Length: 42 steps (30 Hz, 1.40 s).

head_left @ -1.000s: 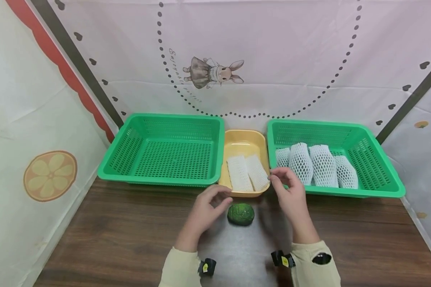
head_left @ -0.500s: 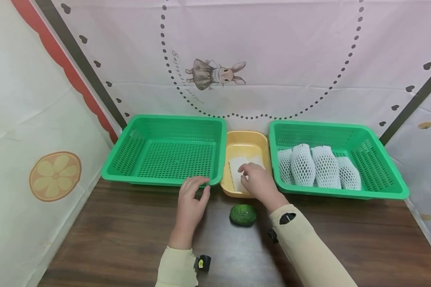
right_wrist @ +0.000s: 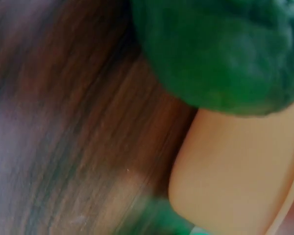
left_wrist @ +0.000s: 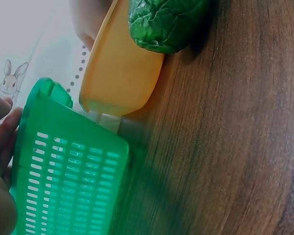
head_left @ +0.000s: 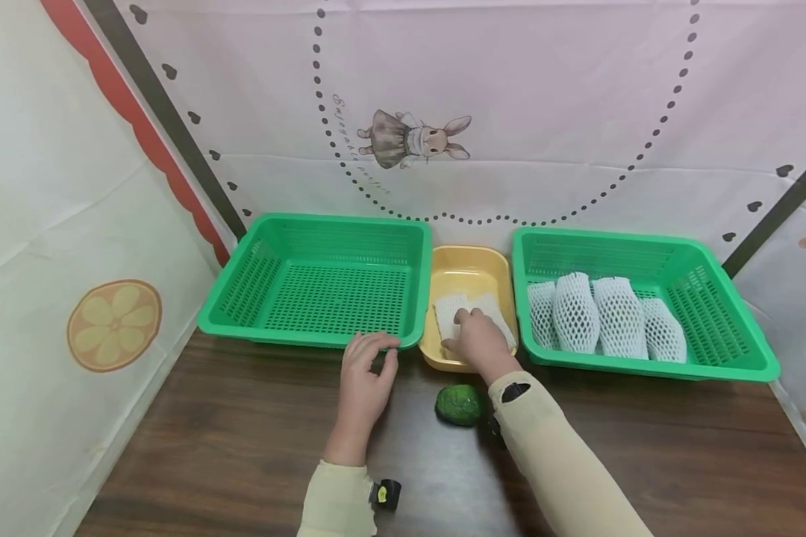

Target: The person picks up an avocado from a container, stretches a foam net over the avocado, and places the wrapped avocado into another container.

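My right hand [head_left: 481, 341] reaches into the yellow tray [head_left: 470, 257], fingertips over the white foam net sleeve [head_left: 448, 307] on the left, thumb and forefinger apart. A second foam net sleeve [head_left: 493, 306] lies beside it, partly covered by the hand. My left hand [head_left: 365, 373] has its fingertips at the front rim of the left green basket [head_left: 322, 339], fingers loosely bent and holding nothing. On the table in front of the tray sits a dark green, wrinkled oval vegetable [head_left: 460, 405], seen close in the left wrist view as a crinkled green lump [left_wrist: 166, 22].
The right green basket [head_left: 732, 328] holds several items in white foam nets [head_left: 576, 313]. The left basket's slatted floor shows bare. A patterned cloth [head_left: 544, 112] hangs behind the containers. Dark wooden table [head_left: 242, 447] spreads in front.
My right hand moved left from the tray's right rim to over the sleeves inside. My left hand moved left from the tray's front corner to the left basket's rim.
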Available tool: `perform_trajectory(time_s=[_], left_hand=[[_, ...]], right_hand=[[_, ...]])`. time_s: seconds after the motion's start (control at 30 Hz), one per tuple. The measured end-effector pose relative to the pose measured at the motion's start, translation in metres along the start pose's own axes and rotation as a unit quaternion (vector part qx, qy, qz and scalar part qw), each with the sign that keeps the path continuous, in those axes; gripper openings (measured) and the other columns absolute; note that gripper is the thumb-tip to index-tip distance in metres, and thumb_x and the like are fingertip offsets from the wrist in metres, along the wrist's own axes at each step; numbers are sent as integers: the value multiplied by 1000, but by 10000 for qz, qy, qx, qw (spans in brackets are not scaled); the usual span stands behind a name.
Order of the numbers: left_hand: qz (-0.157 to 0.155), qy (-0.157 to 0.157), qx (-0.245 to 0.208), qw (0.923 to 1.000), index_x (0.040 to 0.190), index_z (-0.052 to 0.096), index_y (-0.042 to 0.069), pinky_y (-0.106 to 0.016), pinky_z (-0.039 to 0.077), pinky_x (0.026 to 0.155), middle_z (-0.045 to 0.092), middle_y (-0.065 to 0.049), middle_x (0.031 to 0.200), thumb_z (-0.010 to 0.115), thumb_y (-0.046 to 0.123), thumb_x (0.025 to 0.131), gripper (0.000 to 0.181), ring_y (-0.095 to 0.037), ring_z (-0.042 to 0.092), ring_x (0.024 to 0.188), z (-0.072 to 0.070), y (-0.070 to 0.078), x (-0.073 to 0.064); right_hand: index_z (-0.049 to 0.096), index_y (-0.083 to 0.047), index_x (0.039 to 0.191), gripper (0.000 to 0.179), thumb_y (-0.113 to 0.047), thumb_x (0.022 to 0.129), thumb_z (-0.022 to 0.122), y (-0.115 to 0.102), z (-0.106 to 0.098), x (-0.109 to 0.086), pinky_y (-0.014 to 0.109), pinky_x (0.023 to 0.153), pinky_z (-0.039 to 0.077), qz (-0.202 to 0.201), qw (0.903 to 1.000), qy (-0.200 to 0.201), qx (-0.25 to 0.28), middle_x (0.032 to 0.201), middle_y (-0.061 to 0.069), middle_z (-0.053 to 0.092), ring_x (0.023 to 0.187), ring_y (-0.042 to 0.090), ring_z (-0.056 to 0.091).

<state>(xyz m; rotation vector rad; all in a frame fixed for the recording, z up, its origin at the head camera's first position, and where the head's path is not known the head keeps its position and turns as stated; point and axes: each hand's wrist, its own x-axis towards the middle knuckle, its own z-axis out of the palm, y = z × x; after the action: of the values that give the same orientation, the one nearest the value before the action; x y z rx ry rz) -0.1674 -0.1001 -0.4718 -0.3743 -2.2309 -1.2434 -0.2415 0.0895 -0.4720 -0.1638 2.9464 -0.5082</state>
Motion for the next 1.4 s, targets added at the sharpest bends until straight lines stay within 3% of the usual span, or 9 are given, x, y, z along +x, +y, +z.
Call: perform_trajectory(time_s=[0.17, 0.43, 0.6, 0.8, 1.0, 1.4], left_hand=[[-13, 59, 53, 10000, 92, 69, 6, -48, 27, 104, 67, -4, 97, 61, 0, 85, 12, -23, 55, 105, 0, 1, 1], [-155, -45, 76, 9998, 93, 69, 7, -45, 26, 105, 67, -3, 99, 59, 2, 87, 13, -19, 54, 106, 0, 1, 0], [-160, -43, 43, 9999, 93, 69, 6, -46, 26, 105, 67, -3, 98, 59, 2, 87, 13, -19, 54, 106, -1, 1, 1], [-67, -37, 36, 10000, 91, 69, 7, -49, 26, 104, 67, -3, 97, 61, 0, 85, 12, -22, 55, 104, -1, 1, 1], [-42, -173, 3, 9998, 90, 69, 7, -51, 25, 104, 67, -2, 97, 63, 0, 84, 11, -21, 55, 103, -2, 1, 1], [-180, -379, -36, 9991, 91, 69, 7, -49, 23, 106, 65, -3, 101, 63, 1, 85, 10, -21, 54, 105, -7, 2, 2]], right_hand=[[57, -5, 109, 51, -40, 75, 74, 1, 5, 3, 42, 73, 47, 103, 9999, 17, 135, 94, 13, 52, 86, 31, 54], [64, -7, 87, 21, -26, 78, 69, 0, 3, 4, 40, 67, 45, 170, 9998, -101, -72, 85, 9, 50, 79, 27, 51], [69, -9, 81, 11, -18, 79, 65, 0, 1, 4, 40, 66, 46, 176, 9998, -134, -23, 84, 8, 52, 79, 26, 52], [70, -10, 73, 12, -17, 81, 64, -3, 1, 5, 40, 64, 47, 149, 9994, -106, -284, 82, 8, 53, 79, 26, 53], [63, -4, 69, 16, -18, 75, 67, -8, 5, 9, 44, 63, 48, 105, 9979, -16, -637, 79, 12, 55, 80, 30, 53], [59, -8, 61, 20, -21, 68, 72, -7, 13, 15, 42, 63, 48, 165, 9987, -153, -453, 74, 12, 60, 74, 28, 55]])
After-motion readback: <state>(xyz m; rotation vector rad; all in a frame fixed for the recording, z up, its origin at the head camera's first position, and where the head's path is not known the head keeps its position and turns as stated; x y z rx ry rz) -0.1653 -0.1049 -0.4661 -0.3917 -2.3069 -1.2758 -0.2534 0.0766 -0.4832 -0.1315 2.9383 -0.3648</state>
